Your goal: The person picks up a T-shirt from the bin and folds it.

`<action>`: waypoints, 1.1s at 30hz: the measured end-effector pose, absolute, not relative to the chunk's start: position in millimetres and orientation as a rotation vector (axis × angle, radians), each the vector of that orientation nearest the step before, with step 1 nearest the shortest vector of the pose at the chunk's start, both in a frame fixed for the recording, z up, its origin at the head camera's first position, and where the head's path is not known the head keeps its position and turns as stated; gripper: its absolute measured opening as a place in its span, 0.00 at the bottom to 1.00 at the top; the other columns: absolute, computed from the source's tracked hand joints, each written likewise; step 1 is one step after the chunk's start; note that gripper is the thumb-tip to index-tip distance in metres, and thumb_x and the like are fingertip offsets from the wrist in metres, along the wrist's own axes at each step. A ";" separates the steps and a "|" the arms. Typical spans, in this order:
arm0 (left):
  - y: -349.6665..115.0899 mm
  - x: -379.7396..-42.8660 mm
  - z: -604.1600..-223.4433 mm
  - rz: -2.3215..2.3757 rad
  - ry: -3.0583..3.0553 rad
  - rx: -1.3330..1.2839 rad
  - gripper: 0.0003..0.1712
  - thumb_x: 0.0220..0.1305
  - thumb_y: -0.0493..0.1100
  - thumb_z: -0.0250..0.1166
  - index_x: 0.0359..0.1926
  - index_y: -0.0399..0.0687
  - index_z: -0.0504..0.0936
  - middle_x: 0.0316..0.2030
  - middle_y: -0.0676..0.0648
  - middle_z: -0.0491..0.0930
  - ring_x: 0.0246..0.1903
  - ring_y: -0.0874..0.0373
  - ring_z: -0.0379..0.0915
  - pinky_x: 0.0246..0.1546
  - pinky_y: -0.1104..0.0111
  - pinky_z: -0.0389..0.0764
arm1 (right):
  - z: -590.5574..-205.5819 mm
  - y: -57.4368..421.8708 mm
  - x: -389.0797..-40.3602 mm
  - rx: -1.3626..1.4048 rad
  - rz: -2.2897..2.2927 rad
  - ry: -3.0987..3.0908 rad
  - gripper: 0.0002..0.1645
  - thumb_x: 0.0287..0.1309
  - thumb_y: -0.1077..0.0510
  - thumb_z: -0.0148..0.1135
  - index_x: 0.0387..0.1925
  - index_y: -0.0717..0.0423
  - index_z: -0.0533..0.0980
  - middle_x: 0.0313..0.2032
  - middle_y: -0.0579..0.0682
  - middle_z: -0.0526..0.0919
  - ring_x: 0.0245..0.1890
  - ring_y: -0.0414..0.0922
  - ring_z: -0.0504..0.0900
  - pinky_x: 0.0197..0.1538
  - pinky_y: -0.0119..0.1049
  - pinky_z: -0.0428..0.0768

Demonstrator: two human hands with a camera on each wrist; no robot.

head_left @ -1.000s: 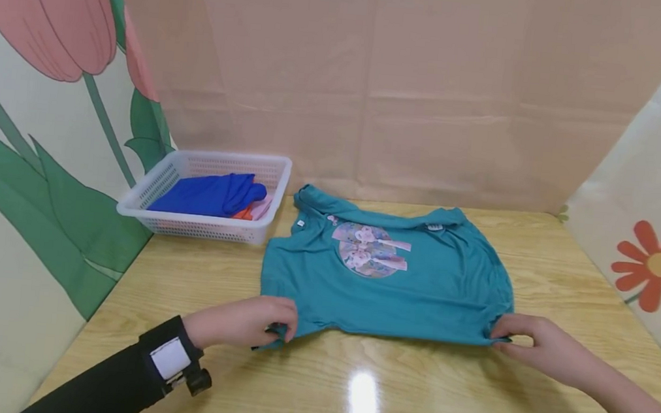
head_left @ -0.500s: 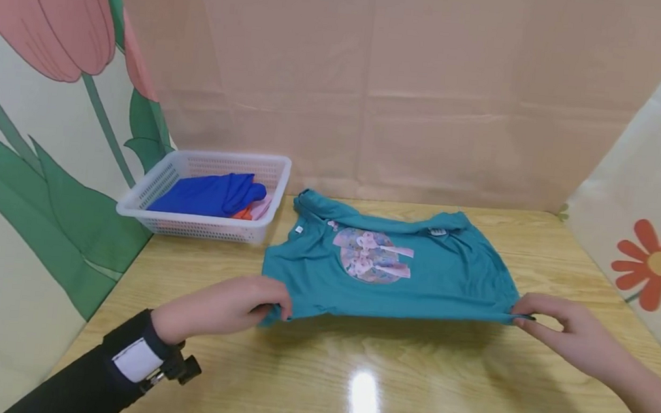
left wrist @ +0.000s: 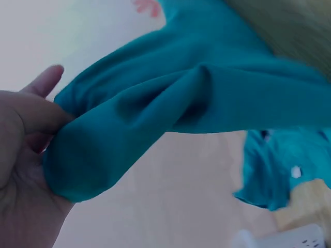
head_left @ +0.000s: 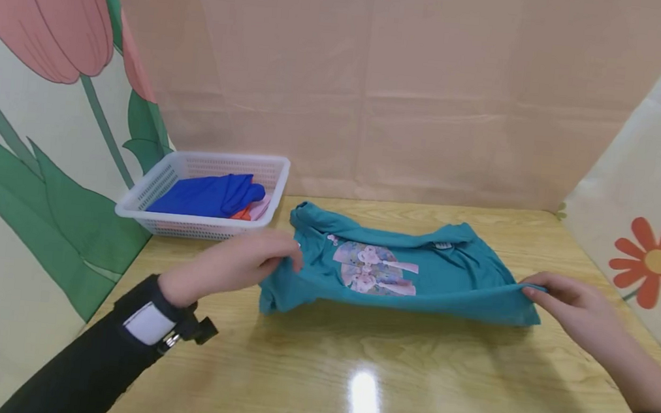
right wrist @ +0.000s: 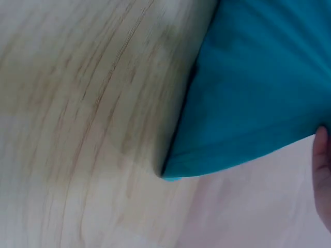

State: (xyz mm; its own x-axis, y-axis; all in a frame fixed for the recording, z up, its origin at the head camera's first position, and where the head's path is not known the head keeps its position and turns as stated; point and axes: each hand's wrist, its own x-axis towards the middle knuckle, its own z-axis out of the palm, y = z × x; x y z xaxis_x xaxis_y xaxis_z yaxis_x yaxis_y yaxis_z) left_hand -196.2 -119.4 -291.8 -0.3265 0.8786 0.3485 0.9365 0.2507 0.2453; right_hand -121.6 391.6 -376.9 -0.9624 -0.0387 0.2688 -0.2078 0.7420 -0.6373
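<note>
A teal T-shirt (head_left: 448, 276) with a round printed picture lies sideways on the wooden table, its near edge lifted off the surface. My left hand (head_left: 237, 264) grips the near left part of the shirt; in the left wrist view the fabric (left wrist: 124, 124) bunches against the fingers and palm. My right hand (head_left: 581, 314) pinches the near right corner between thumb and fingers. Below that pinch a flap of cloth (right wrist: 248, 103) hangs down toward the table in the right wrist view, where only a fingertip shows at the edge.
A white plastic basket (head_left: 205, 227) stands at the back left, holding a folded blue garment (head_left: 207, 196) with orange and pink cloth beside it. A beige backdrop (head_left: 421, 109) rises behind the table (head_left: 267, 391), with flower-printed sheets on both sides.
Both hands have risen and moved away from me, raising the shirt's near edge off the table. The front edge now folds upward, with cloth hanging beneath it. The basket has stayed put.
</note>
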 end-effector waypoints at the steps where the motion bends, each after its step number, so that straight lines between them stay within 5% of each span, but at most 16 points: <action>1: -115.2 -205.2 -294.0 -0.584 -2.422 -1.700 0.17 0.63 0.22 0.52 0.39 0.45 0.80 0.36 0.51 0.80 0.38 0.58 0.75 0.43 0.69 0.78 | -378.9 392.1 -128.1 0.183 1.016 -2.739 0.11 0.68 0.54 0.58 0.46 0.55 0.80 0.41 0.44 0.82 0.37 0.27 0.75 0.35 0.23 0.75; 3: -105.9 -225.5 -301.9 -0.500 -2.506 -1.649 0.16 0.66 0.23 0.51 0.38 0.44 0.80 0.37 0.50 0.80 0.40 0.57 0.76 0.46 0.67 0.77 | -384.1 392.0 -142.1 0.168 0.997 -2.785 0.15 0.69 0.51 0.57 0.47 0.56 0.80 0.44 0.51 0.82 0.38 0.25 0.74 0.36 0.24 0.75; 10: -76.6 -284.2 -340.1 -0.322 -2.691 -1.479 0.21 0.63 0.21 0.48 0.40 0.44 0.82 0.42 0.48 0.82 0.46 0.54 0.76 0.51 0.65 0.75 | -402.4 393.7 -191.8 0.108 0.944 -2.943 0.27 0.70 0.44 0.53 0.51 0.64 0.77 0.50 0.66 0.78 0.49 0.62 0.76 0.45 0.55 0.77; 26: -62.5 -323.0 -395.0 -0.182 -2.824 -1.145 0.16 0.63 0.25 0.55 0.44 0.43 0.84 0.43 0.45 0.81 0.47 0.50 0.77 0.51 0.61 0.75 | -434.1 397.4 -245.8 0.213 0.500 -3.119 0.14 0.60 0.60 0.64 0.44 0.68 0.78 0.31 0.55 0.79 0.29 0.50 0.76 0.30 0.46 0.76; 33: -52.2 -325.8 -387.2 -0.203 -2.807 -0.963 0.12 0.61 0.31 0.61 0.45 0.40 0.83 0.42 0.43 0.81 0.44 0.49 0.77 0.48 0.58 0.77 | -425.3 401.6 -262.7 0.186 0.487 -3.074 0.17 0.63 0.58 0.59 0.46 0.70 0.77 0.40 0.65 0.79 0.38 0.59 0.78 0.38 0.54 0.75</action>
